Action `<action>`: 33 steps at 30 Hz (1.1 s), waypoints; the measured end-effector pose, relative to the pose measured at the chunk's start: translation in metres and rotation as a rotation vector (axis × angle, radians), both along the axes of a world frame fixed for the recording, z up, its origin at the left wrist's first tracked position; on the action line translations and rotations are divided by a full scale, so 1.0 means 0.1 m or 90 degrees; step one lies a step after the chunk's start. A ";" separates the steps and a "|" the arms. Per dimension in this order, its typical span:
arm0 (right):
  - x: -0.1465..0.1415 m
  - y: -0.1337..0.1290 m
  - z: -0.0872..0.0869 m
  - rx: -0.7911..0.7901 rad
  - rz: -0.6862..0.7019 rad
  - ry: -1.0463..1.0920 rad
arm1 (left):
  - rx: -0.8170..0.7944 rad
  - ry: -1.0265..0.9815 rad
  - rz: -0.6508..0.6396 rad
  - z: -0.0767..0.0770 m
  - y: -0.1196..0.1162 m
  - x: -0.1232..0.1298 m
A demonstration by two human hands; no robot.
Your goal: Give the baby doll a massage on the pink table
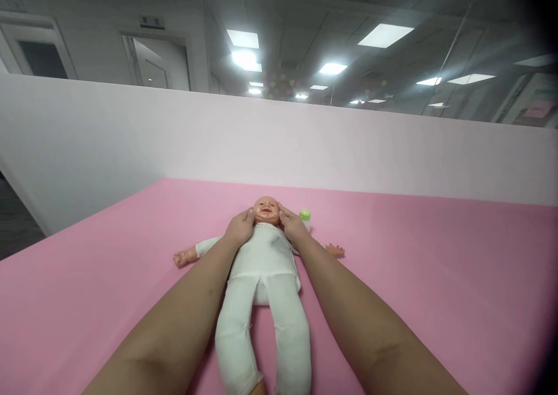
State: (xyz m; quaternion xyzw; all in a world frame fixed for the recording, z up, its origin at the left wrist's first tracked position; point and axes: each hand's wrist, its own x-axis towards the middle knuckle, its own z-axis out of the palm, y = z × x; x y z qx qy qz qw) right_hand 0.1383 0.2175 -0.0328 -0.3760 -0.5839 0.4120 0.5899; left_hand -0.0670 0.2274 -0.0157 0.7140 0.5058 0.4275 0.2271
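A baby doll [261, 255] in a white cloth outfit lies on its back, head away from me, with both arms stretched out sideways. My left hand [240, 226] is pressed to the left side of its head, fingers curled against the cheek. On the opposite cheek rests my right hand [293, 225], so the head is held between the two. Some fingertips are hidden beside and behind the head. Just beyond my right wrist stands a small white bottle with a green cap [304, 215], partly covered by that hand.
The doll lies on a pink padded surface [414, 279]. A white partition wall [305, 145] runs along the back and the left side. Beyond it are a partly open door [150, 64] and ceiling lights [386, 35].
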 end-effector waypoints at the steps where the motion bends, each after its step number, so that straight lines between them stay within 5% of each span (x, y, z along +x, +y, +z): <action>1: -0.01 0.00 0.00 0.004 -0.011 -0.002 | -0.004 -0.002 0.008 0.00 -0.01 0.00; 14: -0.11 -0.11 0.12 -0.039 -0.165 -0.201 | 0.013 0.086 -0.036 0.15 -0.12 -0.02; 25: -0.02 -0.05 0.10 0.047 -0.100 -0.208 | 0.004 0.031 0.030 0.02 0.07 0.02; 33: -0.07 -0.13 0.15 0.022 -0.188 -0.270 | -0.004 0.048 0.039 0.10 -0.04 0.05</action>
